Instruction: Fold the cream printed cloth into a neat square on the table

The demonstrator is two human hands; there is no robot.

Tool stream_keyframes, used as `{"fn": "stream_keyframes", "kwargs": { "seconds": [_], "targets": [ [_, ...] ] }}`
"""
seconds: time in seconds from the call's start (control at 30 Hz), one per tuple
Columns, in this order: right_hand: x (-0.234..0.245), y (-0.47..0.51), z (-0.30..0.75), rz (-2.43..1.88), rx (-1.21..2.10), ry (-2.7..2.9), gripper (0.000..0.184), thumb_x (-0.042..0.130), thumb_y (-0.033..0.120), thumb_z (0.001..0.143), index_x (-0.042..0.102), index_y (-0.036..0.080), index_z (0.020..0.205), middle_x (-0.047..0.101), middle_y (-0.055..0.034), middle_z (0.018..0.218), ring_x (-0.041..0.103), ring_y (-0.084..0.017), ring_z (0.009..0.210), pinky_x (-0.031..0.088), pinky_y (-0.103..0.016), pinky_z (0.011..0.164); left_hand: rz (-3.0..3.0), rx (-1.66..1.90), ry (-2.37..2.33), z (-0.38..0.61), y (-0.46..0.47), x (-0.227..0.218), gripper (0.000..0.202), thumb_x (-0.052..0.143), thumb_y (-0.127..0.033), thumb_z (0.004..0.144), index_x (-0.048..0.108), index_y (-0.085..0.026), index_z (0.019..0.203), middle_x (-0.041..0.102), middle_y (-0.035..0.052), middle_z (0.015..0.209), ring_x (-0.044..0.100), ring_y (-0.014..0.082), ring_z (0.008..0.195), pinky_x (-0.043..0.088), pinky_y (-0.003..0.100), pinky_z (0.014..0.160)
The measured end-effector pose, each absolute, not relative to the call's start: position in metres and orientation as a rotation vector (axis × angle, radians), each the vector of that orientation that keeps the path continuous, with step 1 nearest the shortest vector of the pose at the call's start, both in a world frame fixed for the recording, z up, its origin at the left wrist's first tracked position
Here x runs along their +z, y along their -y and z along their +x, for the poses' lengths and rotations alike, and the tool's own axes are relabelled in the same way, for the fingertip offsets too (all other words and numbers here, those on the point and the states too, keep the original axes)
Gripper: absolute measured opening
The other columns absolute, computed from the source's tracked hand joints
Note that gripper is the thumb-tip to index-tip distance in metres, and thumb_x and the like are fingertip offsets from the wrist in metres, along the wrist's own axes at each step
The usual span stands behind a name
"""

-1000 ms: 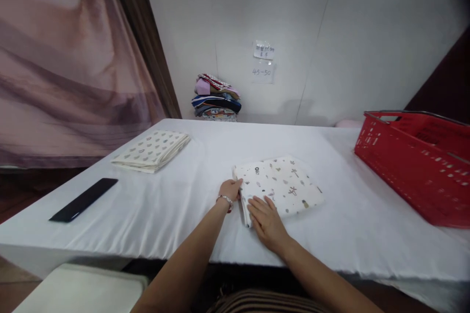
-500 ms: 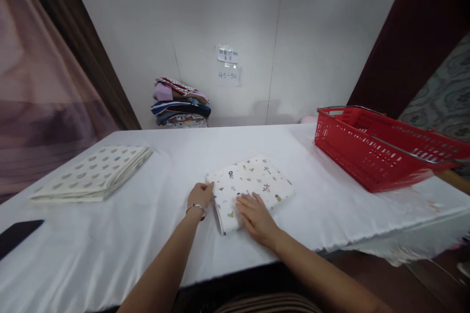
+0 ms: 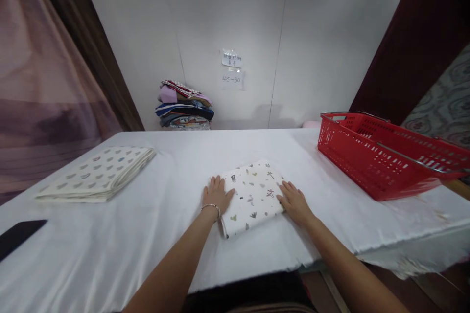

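Observation:
A folded white cloth (image 3: 251,198) printed with small palms, leaves and animals lies flat in front of me, slightly turned. My left hand (image 3: 217,196), with a bracelet at the wrist, rests on its left edge, fingers spread and palm down. On the right edge lies my right hand (image 3: 293,201), its fingers also stretched out flat. Neither hand grips the cloth. Farther left sits another folded cream cloth (image 3: 97,171) with grey heart-like prints, apart from both hands.
The table (image 3: 176,254) wears a white sheet. A red perforated basket (image 3: 370,161) with metal handles stands at the right. Behind the table's far edge rises a stack of folded fabrics (image 3: 185,107). A dark flat object (image 3: 20,234) lies at the left edge. Paper signs (image 3: 232,69) hang on the wall.
My right hand has slid from the cloth's front middle to its right edge. My left hand has gone from pinching the left edge to lying spread on it.

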State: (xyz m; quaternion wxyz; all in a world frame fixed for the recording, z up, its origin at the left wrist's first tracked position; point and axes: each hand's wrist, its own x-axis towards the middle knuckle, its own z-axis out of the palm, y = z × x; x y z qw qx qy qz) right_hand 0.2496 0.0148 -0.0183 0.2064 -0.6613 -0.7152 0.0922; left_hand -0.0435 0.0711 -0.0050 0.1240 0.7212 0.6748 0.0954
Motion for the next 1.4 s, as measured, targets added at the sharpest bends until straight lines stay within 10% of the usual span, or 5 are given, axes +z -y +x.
{"fn": "stream_keyframes", "kwargs": {
  "seconds": [0.57, 0.87, 1.4],
  "targets": [
    [0.010, -0.110, 0.253, -1.878, 0.740, 1.597, 0.054, 0.052, 0.038, 0.078, 0.047, 0.016, 0.127, 0.058, -0.0092, 0.118, 0.053, -0.023, 0.109, 0.036, -0.036, 0.097, 1.676, 0.426, -2.057, -0.084, -0.120, 0.020, 0.054, 0.054, -0.042, 0.073, 0.050, -0.014, 0.118, 0.057, 0.0131, 0.118, 0.053, 0.0251, 0.108, 0.041, 0.030, 0.087],
    [0.018, -0.176, 0.241, -1.886, 1.042, 1.474, 0.069, 0.062, 0.038, 0.071, 0.039, 0.014, 0.132, 0.054, -0.0137, 0.121, 0.054, -0.024, 0.106, 0.042, -0.035, 0.090, 1.658, 0.231, -1.935, -0.094, -0.156, 0.020, 0.036, 0.066, -0.035, 0.053, 0.064, -0.017, 0.085, 0.066, 0.0104, 0.098, 0.060, 0.0276, 0.091, 0.044, 0.030, 0.070],
    [0.059, -0.193, 0.240, -1.479, 1.524, 1.327, 0.084, 0.077, 0.030, 0.057, 0.040, 0.018, 0.131, 0.060, -0.0116, 0.109, 0.060, -0.021, 0.091, 0.047, -0.030, 0.080, 1.897, -0.083, -1.750, -0.096, -0.176, 0.016, 0.029, 0.055, -0.030, 0.058, 0.059, -0.019, 0.084, 0.064, 0.0064, 0.088, 0.059, 0.0227, 0.079, 0.041, 0.029, 0.061]
  ]
}}
